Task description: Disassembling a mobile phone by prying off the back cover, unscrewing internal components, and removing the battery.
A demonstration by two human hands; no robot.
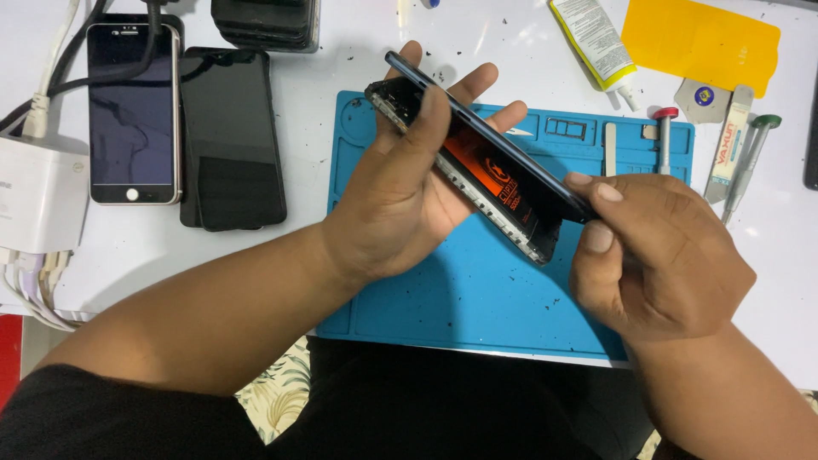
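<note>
Over a blue repair mat (pixel 477 298) on a white table (pixel 341 34) (flecked with dark crumbs), the left hand (pixel 400 200) cradles an opened phone (pixel 477 183); the right hand (pixel 656 255) pinches its lifted back cover (pixel 490 132). Two phones (pixel 183 128) lie far left.

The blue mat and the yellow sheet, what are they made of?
The blue mat looks like soft rubber or silicone: matte, with moulded compartments along its top edge. The yellow sheet looks like thin flexible plastic: smooth, slightly shiny, with rounded corners. Neither is certain from the look alone.
</note>
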